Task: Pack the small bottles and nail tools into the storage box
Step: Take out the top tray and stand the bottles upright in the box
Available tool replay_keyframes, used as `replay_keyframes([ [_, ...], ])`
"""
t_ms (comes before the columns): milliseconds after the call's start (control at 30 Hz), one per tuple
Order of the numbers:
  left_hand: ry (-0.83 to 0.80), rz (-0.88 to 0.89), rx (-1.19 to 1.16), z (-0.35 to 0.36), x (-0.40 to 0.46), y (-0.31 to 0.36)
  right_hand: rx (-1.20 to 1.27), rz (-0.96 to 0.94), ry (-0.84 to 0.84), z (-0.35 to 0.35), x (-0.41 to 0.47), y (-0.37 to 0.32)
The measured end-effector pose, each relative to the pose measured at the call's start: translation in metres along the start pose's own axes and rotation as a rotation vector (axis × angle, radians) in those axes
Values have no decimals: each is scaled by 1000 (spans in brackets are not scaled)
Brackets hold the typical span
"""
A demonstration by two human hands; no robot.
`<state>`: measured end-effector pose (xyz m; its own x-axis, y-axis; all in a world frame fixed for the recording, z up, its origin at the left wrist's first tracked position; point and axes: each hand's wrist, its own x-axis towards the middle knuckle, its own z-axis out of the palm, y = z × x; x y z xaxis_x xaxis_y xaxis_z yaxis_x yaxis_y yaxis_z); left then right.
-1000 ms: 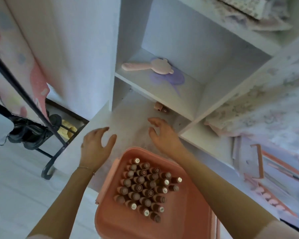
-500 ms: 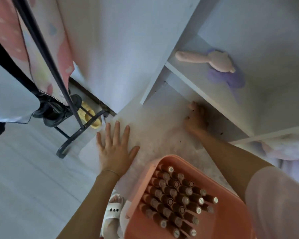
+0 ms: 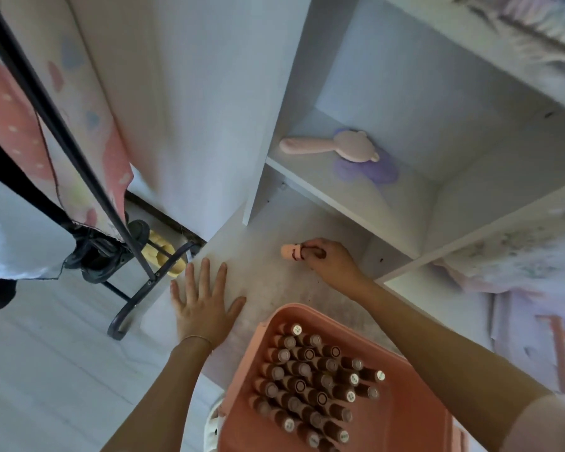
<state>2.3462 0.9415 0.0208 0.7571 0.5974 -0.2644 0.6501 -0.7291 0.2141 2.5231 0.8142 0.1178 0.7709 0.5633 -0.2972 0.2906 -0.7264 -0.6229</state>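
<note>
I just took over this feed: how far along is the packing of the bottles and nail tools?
Done: many small bottles already stand in rows in the pink storage box. In hand: the right hand grips a small pink item just above the lower shelf; it isn't in the box yet. The left hand rests flat and empty on that shelf. Left: boxing that item. The box still has free space.

Shelf board [image 3: 340, 199] overhangs the desk [image 3: 261, 275]; storage box [image 3: 405, 353] blocks, seemingly, the near edge.
</note>
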Motion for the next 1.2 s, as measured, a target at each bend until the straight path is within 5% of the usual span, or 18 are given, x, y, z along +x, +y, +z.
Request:
replay_keyframes([
  [367,-213,-36,-39,-43,10,8,514,-27,330,-45,-156,-20],
  [533,-121,100,-376,-94,0,34,500,4,505,-49,-217,15],
  [700,39,391,-541,-114,-50,92,382,103,479,-33,-259,48],
  [800,19,502,-443,-102,-67,123,230,177,317,-20,-265,63],
  [967,66,576,-178,-75,-76,129,-53,131,195,3,-256,73],
  [1200,152,615,-226,-67,-72,125,-176,129,139,21,-237,78],
])
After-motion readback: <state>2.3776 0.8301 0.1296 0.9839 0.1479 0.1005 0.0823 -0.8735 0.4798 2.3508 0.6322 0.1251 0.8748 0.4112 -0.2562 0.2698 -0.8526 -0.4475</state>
